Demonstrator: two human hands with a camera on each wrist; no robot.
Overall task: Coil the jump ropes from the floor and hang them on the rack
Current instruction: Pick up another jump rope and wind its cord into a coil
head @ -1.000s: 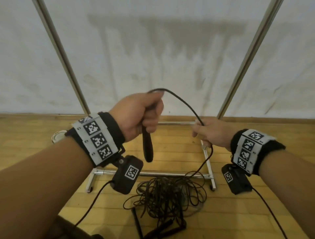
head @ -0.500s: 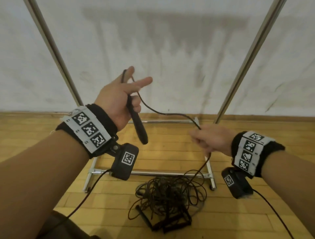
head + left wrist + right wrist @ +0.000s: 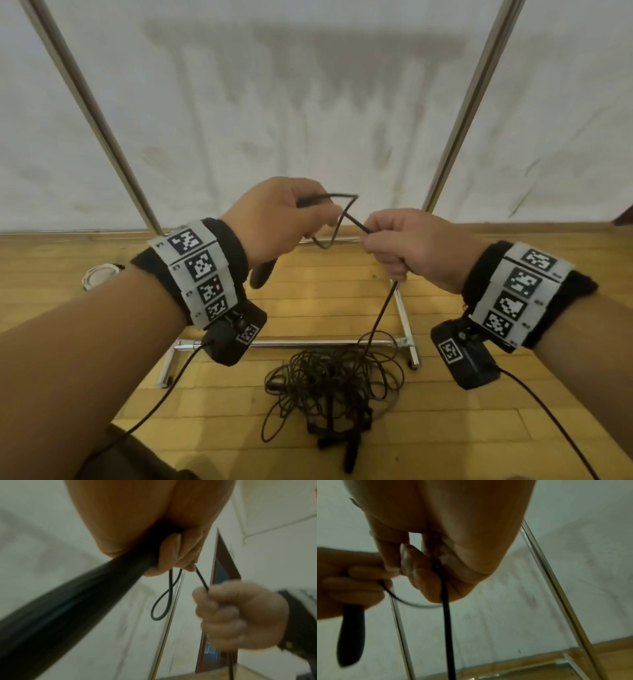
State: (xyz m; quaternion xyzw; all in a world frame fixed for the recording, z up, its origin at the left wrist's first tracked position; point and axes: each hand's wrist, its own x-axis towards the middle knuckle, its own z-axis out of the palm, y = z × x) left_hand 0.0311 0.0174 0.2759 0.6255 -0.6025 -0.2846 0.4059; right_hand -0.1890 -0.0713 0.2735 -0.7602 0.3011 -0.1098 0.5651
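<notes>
My left hand (image 3: 274,219) grips the black handle (image 3: 262,275) of a jump rope, together with one small loop of its thin black cord (image 3: 334,219). That handle (image 3: 68,599) points down out of my fist in the left wrist view, the loop (image 3: 164,601) hanging below my fingers. Close to the right, my right hand (image 3: 404,246) pinches the same cord, which drops from it to a tangled pile of black ropes (image 3: 335,380) on the wooden floor. In the right wrist view the cord (image 3: 447,622) runs straight down from my right fingers.
The metal rack's two slanted uprights (image 3: 102,126) (image 3: 469,102) rise against the white wall, and its base bars (image 3: 308,342) lie on the floor just behind the pile. A small white round object (image 3: 99,275) sits on the floor at the left. More black handles (image 3: 346,445) lie in the pile.
My left hand has closed its fingers on a first loop of cord beside the handle and dropped lower. My right hand has come left, up to the left hand, feeding the cord.
</notes>
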